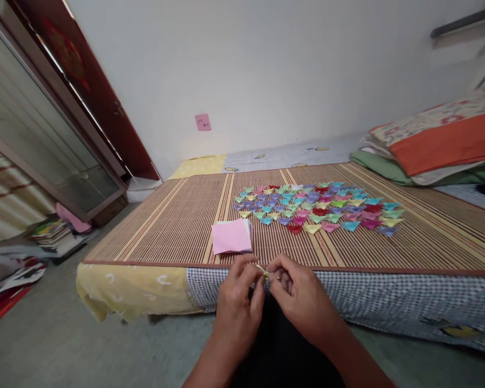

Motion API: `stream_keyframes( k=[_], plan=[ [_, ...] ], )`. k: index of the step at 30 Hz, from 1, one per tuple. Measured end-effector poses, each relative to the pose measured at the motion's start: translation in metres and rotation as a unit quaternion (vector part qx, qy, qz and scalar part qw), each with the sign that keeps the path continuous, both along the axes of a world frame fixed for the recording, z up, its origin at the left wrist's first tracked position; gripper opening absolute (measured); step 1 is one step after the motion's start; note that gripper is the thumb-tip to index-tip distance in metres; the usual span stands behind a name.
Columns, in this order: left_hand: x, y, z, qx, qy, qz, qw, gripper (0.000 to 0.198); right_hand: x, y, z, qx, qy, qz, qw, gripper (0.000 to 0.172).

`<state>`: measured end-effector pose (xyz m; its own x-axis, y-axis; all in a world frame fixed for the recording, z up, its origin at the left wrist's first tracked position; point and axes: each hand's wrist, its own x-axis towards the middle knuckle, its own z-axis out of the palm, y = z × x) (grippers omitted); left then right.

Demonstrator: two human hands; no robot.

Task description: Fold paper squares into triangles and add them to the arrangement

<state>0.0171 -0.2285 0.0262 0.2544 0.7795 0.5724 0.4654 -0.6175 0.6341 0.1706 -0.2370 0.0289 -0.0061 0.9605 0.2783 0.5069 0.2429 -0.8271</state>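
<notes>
Between my two hands, just in front of the bed's edge, is a small piece of pale yellow folded paper (265,274). My left hand (239,293) pinches it from the left, thumb and fingers closed. From the right, my right hand (298,288) grips it with thumb and forefinger. Most of the paper is hidden by the fingers, so its shape is unclear. Beyond my left hand lies a stack of square paper sheets (231,237), pink on top. Farther right, rows of small folded paper pieces (319,212) in many colours are spread over the woven mat (178,215).
Folded bedding (444,140) is piled at the bed's right end. A checked and yellow sheet (133,288) hangs over the near edge. Books (52,234) are stacked low at the left, near a glass-fronted cabinet (56,129). A pink note (202,122) is on the wall.
</notes>
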Motion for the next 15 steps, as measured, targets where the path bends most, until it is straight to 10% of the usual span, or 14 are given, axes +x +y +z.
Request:
stream_keyframes(
  k=[15],
  plan=[
    [0.003,0.005,-0.016,0.025,0.014,-0.014,0.999,0.022,0.002,0.006,0.001,-0.023,0.003,-0.019,1.000,0.012]
  ],
)
